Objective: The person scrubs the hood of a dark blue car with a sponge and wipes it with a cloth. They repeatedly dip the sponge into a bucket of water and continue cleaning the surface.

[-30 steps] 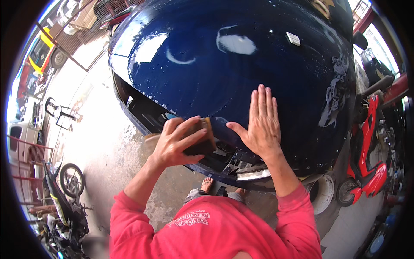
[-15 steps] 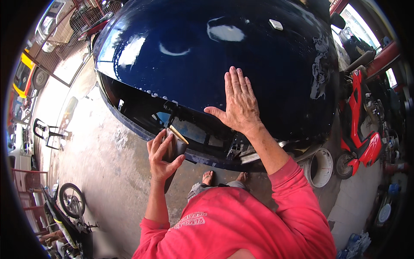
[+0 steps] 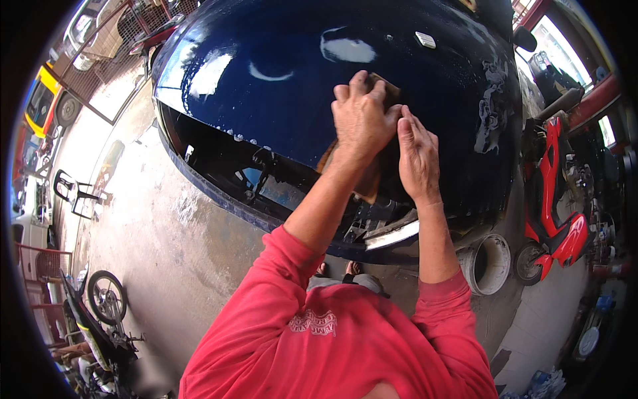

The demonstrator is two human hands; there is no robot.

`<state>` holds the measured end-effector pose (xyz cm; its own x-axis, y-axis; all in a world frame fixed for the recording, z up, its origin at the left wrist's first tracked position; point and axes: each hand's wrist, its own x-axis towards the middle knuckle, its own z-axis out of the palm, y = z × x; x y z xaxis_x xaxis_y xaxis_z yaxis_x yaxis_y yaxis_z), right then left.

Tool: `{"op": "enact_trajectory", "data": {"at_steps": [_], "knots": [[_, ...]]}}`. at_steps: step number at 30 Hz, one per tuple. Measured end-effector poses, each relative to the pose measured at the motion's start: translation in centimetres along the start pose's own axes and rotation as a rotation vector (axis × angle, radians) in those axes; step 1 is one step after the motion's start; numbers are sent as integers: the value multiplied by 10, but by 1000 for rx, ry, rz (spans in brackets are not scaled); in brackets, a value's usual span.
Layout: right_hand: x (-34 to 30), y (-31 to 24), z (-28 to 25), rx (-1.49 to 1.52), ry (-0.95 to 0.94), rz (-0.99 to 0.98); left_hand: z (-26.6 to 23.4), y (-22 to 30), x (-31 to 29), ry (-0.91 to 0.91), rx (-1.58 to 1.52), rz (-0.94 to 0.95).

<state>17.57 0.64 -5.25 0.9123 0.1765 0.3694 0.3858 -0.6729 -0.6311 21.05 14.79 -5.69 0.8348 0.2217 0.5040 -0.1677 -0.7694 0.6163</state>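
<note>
In front of me is the dark blue glossy hood (image 3: 286,110) of a car, with wet streaks and water drops on it. My left hand (image 3: 362,116) reaches across and presses a sanding block wrapped in brown sandpaper (image 3: 388,88) onto the hood. Its fingers bend over the block, and a loose flap of the sheet hangs out below the wrist. Close to its right, my right hand (image 3: 419,156) is tilted on edge with fingers stretched and held together, empty. Its fingertips are near the left hand; whether they touch is unclear.
A small white block (image 3: 425,40) lies farther up the hood. Right of the car's front stand a pale bucket (image 3: 488,265) and a red motorbike (image 3: 561,229). On the left are a black metal frame (image 3: 78,194) and a dark motorcycle (image 3: 100,326). A dark gap runs below the hood's front edge.
My left hand has carried the sanding block from below the hood's edge up and right onto the hood. My right hand, flat on the hood before, has moved right and turned on edge.
</note>
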Motion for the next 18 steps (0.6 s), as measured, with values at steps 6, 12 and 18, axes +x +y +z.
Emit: {"op": "enact_trajectory", "data": {"at_steps": [6,12,18], "knots": [[50,45,-31,-473,-69,181,29,5,-10,-100,-315,152],[-20,73,-29,-652,237,120,-80,-161,23,150,-12,103],[-34,69,-27,-642,95,407,-180,-335,129,92,407,-103]]}}
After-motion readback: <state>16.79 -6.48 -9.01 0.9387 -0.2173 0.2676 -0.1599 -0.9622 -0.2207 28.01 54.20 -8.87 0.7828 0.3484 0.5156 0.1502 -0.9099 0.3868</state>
